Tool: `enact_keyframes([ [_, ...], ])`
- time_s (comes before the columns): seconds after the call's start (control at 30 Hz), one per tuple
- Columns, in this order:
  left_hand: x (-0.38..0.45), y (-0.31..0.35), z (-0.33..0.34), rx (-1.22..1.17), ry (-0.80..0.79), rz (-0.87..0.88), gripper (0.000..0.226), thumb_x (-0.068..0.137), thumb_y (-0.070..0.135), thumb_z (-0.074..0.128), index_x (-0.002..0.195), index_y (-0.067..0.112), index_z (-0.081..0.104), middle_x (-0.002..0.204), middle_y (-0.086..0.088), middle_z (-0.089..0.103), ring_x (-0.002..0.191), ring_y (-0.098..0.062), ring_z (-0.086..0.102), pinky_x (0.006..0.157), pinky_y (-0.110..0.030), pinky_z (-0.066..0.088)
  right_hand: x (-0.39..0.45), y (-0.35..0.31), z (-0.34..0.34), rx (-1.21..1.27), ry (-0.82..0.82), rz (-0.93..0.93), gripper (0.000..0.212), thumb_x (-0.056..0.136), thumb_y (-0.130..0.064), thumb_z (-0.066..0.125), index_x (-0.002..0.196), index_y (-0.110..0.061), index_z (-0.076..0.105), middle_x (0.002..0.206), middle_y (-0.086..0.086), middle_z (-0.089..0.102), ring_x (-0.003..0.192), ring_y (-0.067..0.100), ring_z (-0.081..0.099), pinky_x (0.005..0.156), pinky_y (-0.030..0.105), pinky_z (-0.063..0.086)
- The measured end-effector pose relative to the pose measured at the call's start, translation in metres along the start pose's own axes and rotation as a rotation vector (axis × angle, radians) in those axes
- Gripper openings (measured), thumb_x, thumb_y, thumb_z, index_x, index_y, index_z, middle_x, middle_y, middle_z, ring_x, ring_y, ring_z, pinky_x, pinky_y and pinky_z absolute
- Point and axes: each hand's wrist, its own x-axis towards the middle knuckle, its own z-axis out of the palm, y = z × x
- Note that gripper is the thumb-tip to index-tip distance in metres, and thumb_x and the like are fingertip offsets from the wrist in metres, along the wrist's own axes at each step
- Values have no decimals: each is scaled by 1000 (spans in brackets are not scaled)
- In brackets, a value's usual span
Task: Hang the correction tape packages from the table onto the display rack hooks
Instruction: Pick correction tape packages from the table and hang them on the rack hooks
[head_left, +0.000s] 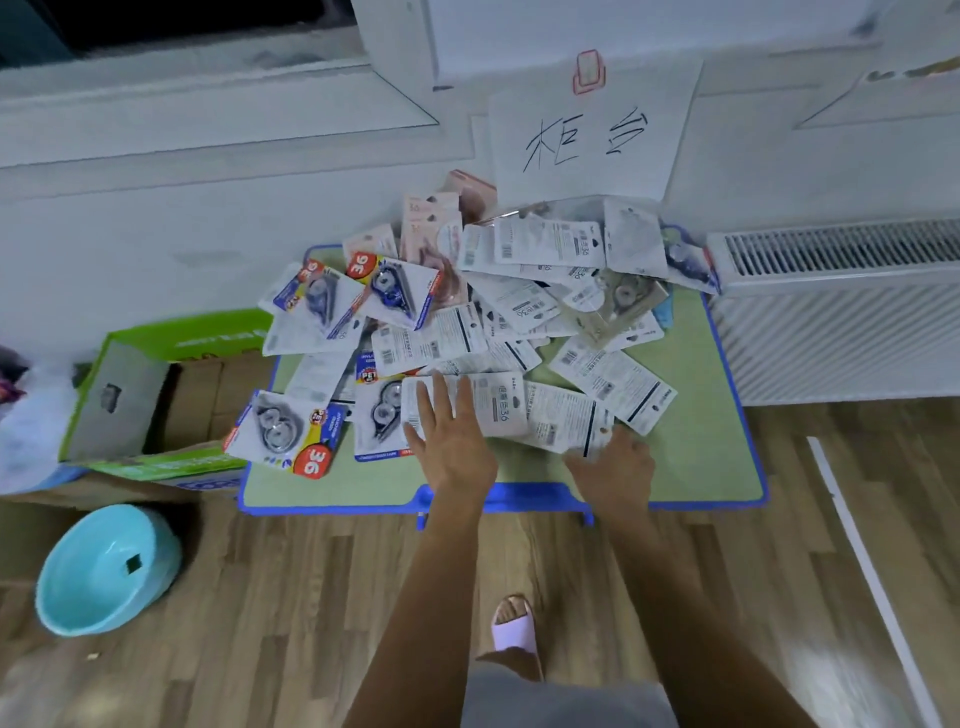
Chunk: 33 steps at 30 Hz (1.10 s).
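Several correction tape packages lie heaped on a small green table with a blue rim. Some lie face up with red "36" badges, others show white backs. My left hand rests flat, fingers straight, on a white-backed package near the front of the pile. My right hand has its fingers curled at the lower edge of another white-backed package. No display rack or hooks are in view.
An open green cardboard box stands left of the table, a light blue basin on the wooden floor below it. A white radiator is at the right. A paper sign hangs on the wall behind.
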Motion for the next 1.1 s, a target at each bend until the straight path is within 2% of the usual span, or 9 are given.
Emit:
enact_keyframes([
  [0.13, 13, -4, 9, -15, -45, 9, 94, 82, -3, 50, 153, 31, -2, 160, 2, -19, 147, -23, -18, 117, -53, 0, 15, -11, 6, 93, 48, 97, 69, 84, -36, 66, 132, 2, 32, 128, 23, 47, 117, 39, 45, 96, 43, 38],
  [0.23, 15, -4, 12, -19, -73, 15, 92, 82, -1, 52, 153, 30, 3, 161, 3, -13, 147, -23, -14, 116, -53, 0, 21, -17, 7, 292, 64, 149, 56, 85, -23, 67, 125, -1, 34, 121, 17, 55, 107, 34, 55, 80, 34, 42],
  [0.37, 18, -1, 11, 2, -48, 32, 86, 83, 0, 53, 152, 29, 10, 162, 5, -5, 148, -22, -10, 116, -54, 1, 23, -22, 2, 500, 101, 185, 43, 86, -13, 64, 117, -8, 35, 102, 10, 59, 83, 25, 57, 65, 28, 41],
  [0.47, 19, 2, 5, -15, -42, 56, 79, 86, 5, 50, 152, 27, 14, 162, 6, 2, 149, -21, -5, 116, -55, 3, 23, -28, -7, 646, 122, 171, 55, 85, -12, 67, 129, -10, 34, 80, -1, 58, 73, 15, 61, 55, 21, 44],
  [0.6, 21, 5, -4, -42, -13, 105, 67, 90, 14, 49, 150, 26, 22, 160, 7, 15, 148, -18, 7, 115, -58, 6, 21, -39, -20, 801, 16, 96, 75, 86, -5, 62, 145, -28, 22, 112, 2, 58, 89, 18, 62, 73, 36, 57],
  [0.7, 22, 7, -11, -62, 7, 127, 59, 91, 21, 53, 146, 27, 33, 154, 8, 31, 145, -16, 20, 114, -59, 13, 17, -49, -30, 969, -122, 60, 59, 88, 1, 54, 139, -23, 35, 112, 5, 58, 80, 14, 62, 55, 25, 54],
  [0.83, 16, 5, -21, -131, 90, 182, 45, 96, 23, 52, 140, 28, 45, 142, 4, 50, 132, -19, 43, 110, -48, 29, 10, -59, -46, 1127, -202, 16, 38, 91, 2, 53, 124, -15, 44, 95, 10, 61, 72, 18, 62, 55, 27, 52],
  [0.93, 11, 6, -34, -289, 174, 299, 39, 95, 16, 54, 134, 21, 54, 126, -5, 63, 114, -24, 59, 95, -34, 44, 2, -67, -59, 1263, -250, -61, 30, 94, -16, 56, 122, -15, 44, 89, 7, 66, 66, 20, 66, 61, 28, 56],
  [1.1, 6, 20, -58, -586, 3, 373, 20, 96, 25, 55, 110, 12, 62, 68, -5, 55, 69, -23, 55, 60, -23, 38, -8, -69, -73, 1102, -104, -155, 17, 94, -35, 54, 106, -24, 59, 93, -6, 64, 88, 11, 62, 78, 26, 51],
])
